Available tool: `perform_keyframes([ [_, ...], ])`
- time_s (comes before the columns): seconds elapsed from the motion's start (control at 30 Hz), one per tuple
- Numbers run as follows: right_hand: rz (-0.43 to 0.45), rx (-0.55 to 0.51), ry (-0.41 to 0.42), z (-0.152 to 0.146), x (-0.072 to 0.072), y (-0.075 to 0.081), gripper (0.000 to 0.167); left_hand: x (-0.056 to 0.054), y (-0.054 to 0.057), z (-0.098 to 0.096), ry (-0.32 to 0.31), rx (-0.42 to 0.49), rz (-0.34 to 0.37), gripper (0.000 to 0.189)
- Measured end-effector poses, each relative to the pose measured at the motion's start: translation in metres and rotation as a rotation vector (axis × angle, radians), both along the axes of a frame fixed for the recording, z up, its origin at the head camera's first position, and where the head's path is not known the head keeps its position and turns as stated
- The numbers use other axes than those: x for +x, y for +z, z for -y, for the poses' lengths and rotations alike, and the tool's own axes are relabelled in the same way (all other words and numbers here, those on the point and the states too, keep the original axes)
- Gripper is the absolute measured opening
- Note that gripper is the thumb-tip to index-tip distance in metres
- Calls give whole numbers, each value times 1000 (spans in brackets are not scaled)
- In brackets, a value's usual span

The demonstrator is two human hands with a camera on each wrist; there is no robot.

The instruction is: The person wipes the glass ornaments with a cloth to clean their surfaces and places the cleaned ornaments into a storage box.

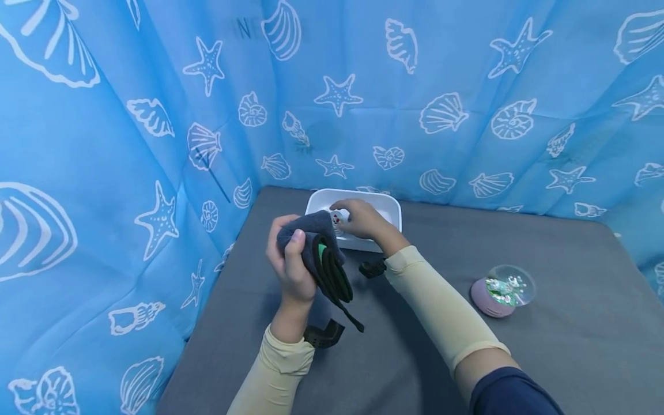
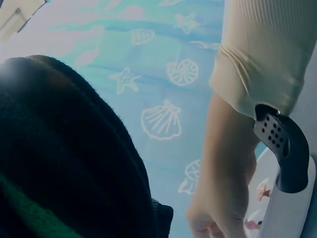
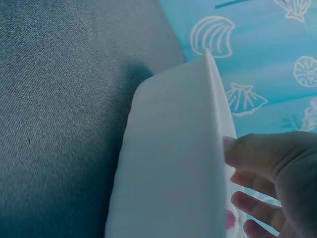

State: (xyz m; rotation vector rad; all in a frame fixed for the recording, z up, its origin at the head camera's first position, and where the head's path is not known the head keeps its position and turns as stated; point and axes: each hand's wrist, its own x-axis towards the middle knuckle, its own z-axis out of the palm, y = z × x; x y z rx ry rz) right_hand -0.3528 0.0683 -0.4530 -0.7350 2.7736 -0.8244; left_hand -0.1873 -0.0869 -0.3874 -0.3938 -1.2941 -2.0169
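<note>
My left hand (image 1: pixel 297 262) grips a folded dark grey cloth item (image 1: pixel 311 230) with black folded layers, a green patch and a thin cord hanging from its lower end. It fills the lower left of the left wrist view as a dark fuzzy mass (image 2: pixel 64 144). My right hand (image 1: pixel 360 219) reaches over the white tray (image 1: pixel 395 213), thumb and fingers curved apart. Near its fingertips, a small white thing with red marks (image 1: pixel 337 218) shows inside. From the right wrist, the thumb is right at the tray's rim (image 3: pixel 215 124), with the other fingers (image 3: pixel 260 208) inside the rim.
A snow globe (image 1: pixel 503 291) with a pink base stands at the right on the grey cloth-covered table (image 1: pixel 570 346). Blue curtain (image 1: pixel 363 127) with white shells and starfish hangs behind the tray and along the left side.
</note>
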Motion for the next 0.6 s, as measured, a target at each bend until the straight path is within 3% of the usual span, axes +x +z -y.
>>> perform_keyframes([
  [0.13, -6, -50, -5, -8, 6, 9, 48, 1, 0, -3, -1, -15, 11, 27],
  [0.3, -77, -90, 0, -21, 16, 24, 44, 1, -1, -3, -9, -20, 5, 30],
  [0.6, -186, -170, -18, -55, 50, 53, 41, -1, -1, -1, -2, -1, -24, 19],
])
